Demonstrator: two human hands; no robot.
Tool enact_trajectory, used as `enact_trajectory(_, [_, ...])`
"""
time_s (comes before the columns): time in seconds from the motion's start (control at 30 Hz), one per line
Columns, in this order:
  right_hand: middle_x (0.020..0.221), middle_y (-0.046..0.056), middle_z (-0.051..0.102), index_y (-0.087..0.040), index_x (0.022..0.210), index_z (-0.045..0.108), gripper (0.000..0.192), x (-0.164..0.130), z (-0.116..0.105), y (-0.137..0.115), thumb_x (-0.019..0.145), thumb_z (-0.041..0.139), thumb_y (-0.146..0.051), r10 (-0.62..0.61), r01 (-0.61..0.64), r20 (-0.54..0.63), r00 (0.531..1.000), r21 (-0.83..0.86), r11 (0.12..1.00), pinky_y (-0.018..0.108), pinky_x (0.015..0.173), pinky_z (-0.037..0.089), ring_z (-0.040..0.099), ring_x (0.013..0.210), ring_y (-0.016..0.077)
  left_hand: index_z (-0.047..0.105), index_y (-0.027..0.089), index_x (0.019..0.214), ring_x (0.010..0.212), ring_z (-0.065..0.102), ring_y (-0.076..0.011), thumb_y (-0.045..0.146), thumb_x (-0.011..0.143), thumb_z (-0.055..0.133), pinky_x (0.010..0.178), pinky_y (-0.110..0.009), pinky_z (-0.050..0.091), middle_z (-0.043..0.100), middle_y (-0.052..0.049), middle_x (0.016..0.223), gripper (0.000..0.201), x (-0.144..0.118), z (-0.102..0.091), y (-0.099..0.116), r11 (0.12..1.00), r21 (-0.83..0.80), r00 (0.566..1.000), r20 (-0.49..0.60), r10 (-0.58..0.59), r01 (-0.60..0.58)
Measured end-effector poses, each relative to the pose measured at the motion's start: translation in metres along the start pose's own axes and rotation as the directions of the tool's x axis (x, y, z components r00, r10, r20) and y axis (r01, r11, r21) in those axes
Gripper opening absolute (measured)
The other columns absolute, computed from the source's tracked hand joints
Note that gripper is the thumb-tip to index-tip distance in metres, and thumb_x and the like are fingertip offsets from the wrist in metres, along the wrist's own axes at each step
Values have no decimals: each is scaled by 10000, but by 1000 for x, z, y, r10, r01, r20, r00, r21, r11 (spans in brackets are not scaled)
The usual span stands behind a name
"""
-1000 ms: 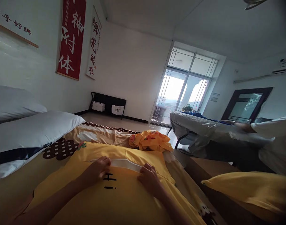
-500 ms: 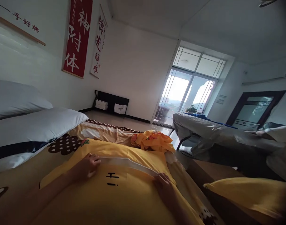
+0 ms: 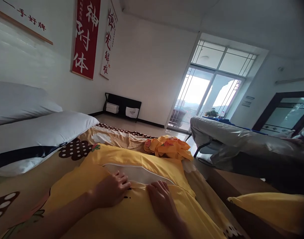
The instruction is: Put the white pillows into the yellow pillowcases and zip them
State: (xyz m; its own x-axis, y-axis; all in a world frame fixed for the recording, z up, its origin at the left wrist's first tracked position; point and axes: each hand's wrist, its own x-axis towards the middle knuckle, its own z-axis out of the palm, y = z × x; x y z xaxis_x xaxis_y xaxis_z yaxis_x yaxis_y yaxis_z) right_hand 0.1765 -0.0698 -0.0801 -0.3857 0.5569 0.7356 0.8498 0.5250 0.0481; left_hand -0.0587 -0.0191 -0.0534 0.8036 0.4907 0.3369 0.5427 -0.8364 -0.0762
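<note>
On yellow pillowcase [image 3: 142, 212], both hands flat.

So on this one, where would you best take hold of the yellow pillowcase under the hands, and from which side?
Probably at the open edge of the yellow pillowcase, where the white pillow shows through. That hem lies loose, just beyond the left hand and right hand, both flat on the cloth. Come from the near side, pinching each end.
</note>
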Motion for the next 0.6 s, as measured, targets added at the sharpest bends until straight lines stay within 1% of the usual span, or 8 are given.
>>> enact_trajectory(0.07, [877,35,628,-221,999,609,198,-18,-5,8,949,435,-142,13,-14,35,999,54,998,312,756,422,545,804,182,601,187,890,837,583,-234,196,862,493,769,-374,404,643,-62,912,112,-15,7,-7,992,106,997,-40,71,-66])
enact_trajectory(0.17, [979,46,640,-236,1088,603,205,-45,-12,28,960,449,-190,114,-116,47,992,33,993,327,802,439,574,891,191,593,188,774,780,566,-217,258,914,472,761,-377,377,626,-45,810,197,-30,13,-29,989,134,992,-103,68,-54])
enact_trajectory(0.3, [935,35,668,-257,983,650,186,-65,-22,63,960,468,-287,296,-295,87,951,-19,955,359,811,453,599,894,211,586,176,667,742,556,-198,254,964,401,776,-376,349,614,-39,726,358,-37,15,-61,994,112,994,-108,-1,13])
enact_trajectory(0.4, [907,47,680,-252,871,668,228,-68,-28,84,950,468,-330,398,-398,54,916,-2,917,352,793,472,613,880,212,597,174,675,723,555,-181,253,969,380,751,-354,348,624,-34,736,374,-36,17,-72,993,36,992,-69,-109,112])
enact_trajectory(0.5, [1038,58,680,-254,1003,663,179,-58,-33,88,900,518,-278,348,-348,65,935,-25,937,374,869,447,604,987,226,634,178,888,833,574,-208,216,882,478,786,-357,363,652,-52,884,160,-30,16,-69,981,-15,978,-86,-192,192])
enact_trajectory(0.53, [1066,52,678,-256,1045,648,205,-53,-32,86,879,531,-236,315,-314,117,942,-29,949,371,884,434,600,1007,221,622,187,1012,901,576,-227,199,831,519,816,-368,367,650,-65,975,208,-26,15,-66,982,-31,979,-85,-186,184])
enact_trajectory(0.57, [1055,40,682,-255,1044,640,219,-47,-32,83,862,534,-192,287,-287,185,940,-25,958,353,876,427,606,990,207,587,200,1119,967,572,-243,180,781,546,848,-380,367,639,-75,1057,341,-22,13,-63,985,-53,983,-69,-167,164])
enact_trajectory(0.6, [1004,25,690,-249,992,639,200,-41,-30,79,854,529,-154,266,-270,248,932,-18,963,328,847,424,616,939,187,555,213,1180,1011,567,-250,166,747,557,871,-385,367,628,-79,1112,435,-17,10,-59,985,-87,988,-38,-150,146])
